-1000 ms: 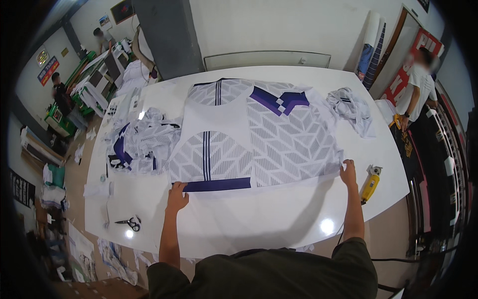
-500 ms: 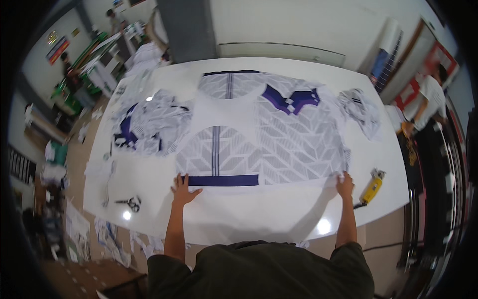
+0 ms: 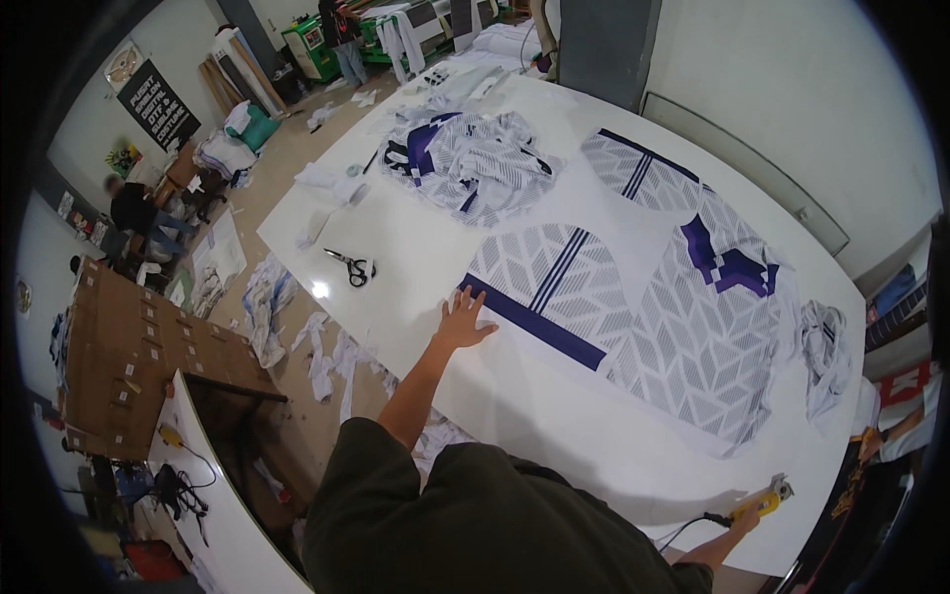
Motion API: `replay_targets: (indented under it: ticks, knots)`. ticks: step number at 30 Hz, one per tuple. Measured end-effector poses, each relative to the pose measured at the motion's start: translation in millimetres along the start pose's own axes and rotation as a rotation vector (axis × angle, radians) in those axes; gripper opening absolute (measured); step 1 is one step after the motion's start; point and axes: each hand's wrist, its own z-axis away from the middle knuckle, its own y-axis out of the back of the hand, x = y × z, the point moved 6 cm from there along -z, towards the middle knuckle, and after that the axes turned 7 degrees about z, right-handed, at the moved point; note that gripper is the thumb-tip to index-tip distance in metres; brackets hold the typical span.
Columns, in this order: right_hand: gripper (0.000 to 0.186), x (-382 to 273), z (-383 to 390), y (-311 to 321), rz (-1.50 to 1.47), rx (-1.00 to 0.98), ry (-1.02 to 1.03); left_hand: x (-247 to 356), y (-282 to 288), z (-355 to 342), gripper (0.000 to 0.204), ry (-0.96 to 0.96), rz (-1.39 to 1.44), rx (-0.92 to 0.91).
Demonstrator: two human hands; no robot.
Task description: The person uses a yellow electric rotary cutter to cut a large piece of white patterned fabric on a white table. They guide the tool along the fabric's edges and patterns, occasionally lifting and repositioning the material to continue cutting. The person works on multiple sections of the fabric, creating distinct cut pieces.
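A printed fabric sheet (image 3: 708,366) with a white and grey chevron pattern lies spread on the white table (image 3: 416,287). My left hand (image 3: 461,321) rests flat on it, fingers spread, at one end of the dark purple band (image 3: 539,327). On the right, close to the table edge, my right hand (image 3: 749,517) is closed round the yellow body of a corded electric rotary cutter (image 3: 775,497). The cutter's metal head points away from me, and its black cord trails left over the table. My right fingers are partly hidden by the tool.
Black-handled scissors (image 3: 353,267) lie left of my left hand. A heap of cut patterned fabric (image 3: 475,163) sits at the far left, with a smaller bundle (image 3: 823,356) at the right edge. Scraps (image 3: 322,361) litter the floor. Other people (image 3: 341,40) are in the background.
My right hand has left the fabric's near edge and taken hold of the yellow cutter. The left hand stays on the fabric. The view has turned to the left.
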Motion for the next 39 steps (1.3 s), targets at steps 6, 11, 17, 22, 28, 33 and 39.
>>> replay_targets:
  ticks: [6, 11, 17, 22, 28, 33, 39]
  knots:
    - [0.057, 18.3, -14.9, -13.4, -0.603, -0.445, 0.142, 1.9, -16.1, 12.5, 0.094, 0.048, -0.076, -0.003]
    - [0.048, 36.9, 56.8, -26.8, -0.946, -0.572, 0.019, -10.4, -20.1, 0.5, 0.087, 0.041, -0.155, 0.053]
    - [0.052, 56.4, 206.9, -32.8, -0.472, -0.541, 0.081, 10.5, -13.8, -32.1, 0.090, -0.244, -0.011, 0.177]
    - [0.054, 53.5, 352.8, -42.0, -0.267, -0.477, 0.196, 14.5, -11.6, -40.2, 0.103, -0.192, -0.061, 0.009]
    - [0.068, 30.1, 491.4, -69.7, 0.365, -0.320, 0.802, 10.8, -7.9, -33.1, 0.111, -0.149, -0.060, -0.048]
    - [0.068, 18.4, 542.2, -103.7, 0.181, -0.433, 0.724, 69.5, -14.6, -37.8, 0.096, -0.474, 0.013, 0.068]
    - [0.062, -81.1, 497.6, -161.7, -0.194, -0.313, 0.795, 65.2, -8.4, -81.4, 0.095, -0.339, 0.016, 0.010]
